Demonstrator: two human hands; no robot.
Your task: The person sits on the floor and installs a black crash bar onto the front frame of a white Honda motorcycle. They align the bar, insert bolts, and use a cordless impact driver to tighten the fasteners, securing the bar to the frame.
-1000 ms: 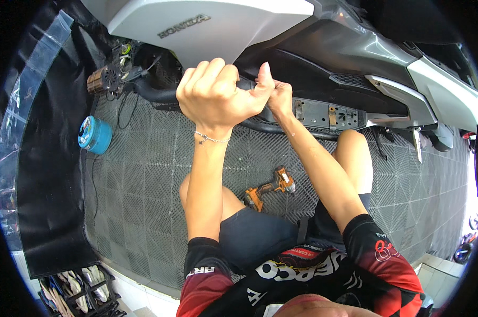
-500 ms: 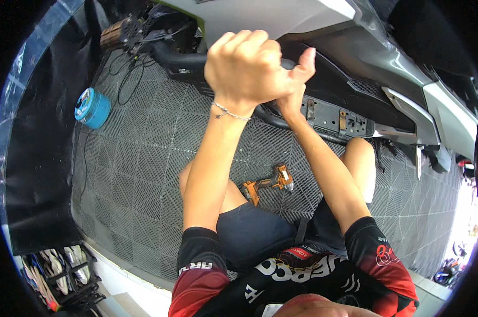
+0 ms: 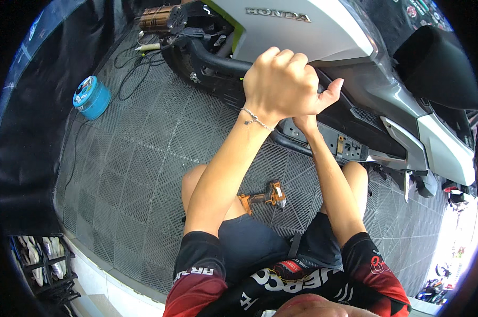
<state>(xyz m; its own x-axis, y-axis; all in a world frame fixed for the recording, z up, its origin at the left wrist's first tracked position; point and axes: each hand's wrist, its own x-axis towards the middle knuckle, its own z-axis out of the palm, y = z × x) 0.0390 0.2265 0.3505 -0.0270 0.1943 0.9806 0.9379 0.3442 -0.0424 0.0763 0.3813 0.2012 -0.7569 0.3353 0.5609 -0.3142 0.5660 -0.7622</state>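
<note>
Head view shows the left hand (image 3: 281, 84) curled tight into a fist around the black tube (image 3: 217, 62) of the scooter (image 3: 323, 37), thumb stretched out toward the grey body panel (image 3: 302, 31). That tube runs its long axis from just under the fist away to the hand's left, toward the copper-coloured part (image 3: 157, 18) at the far end. Directly beneath the fist the right hand (image 3: 305, 122) reaches up, mostly hidden behind it, so I cannot tell how far it is open or what it grips; it sits against the black bracket (image 3: 336, 142) low on the frame. Of the 2 hands, the left is the one on the tube. Well below both, between the knees, lies an orange power driver (image 3: 262, 196) on the grey floor tiles (image 3: 133, 158). Far to the left stands a blue canister (image 3: 91, 96).
</note>
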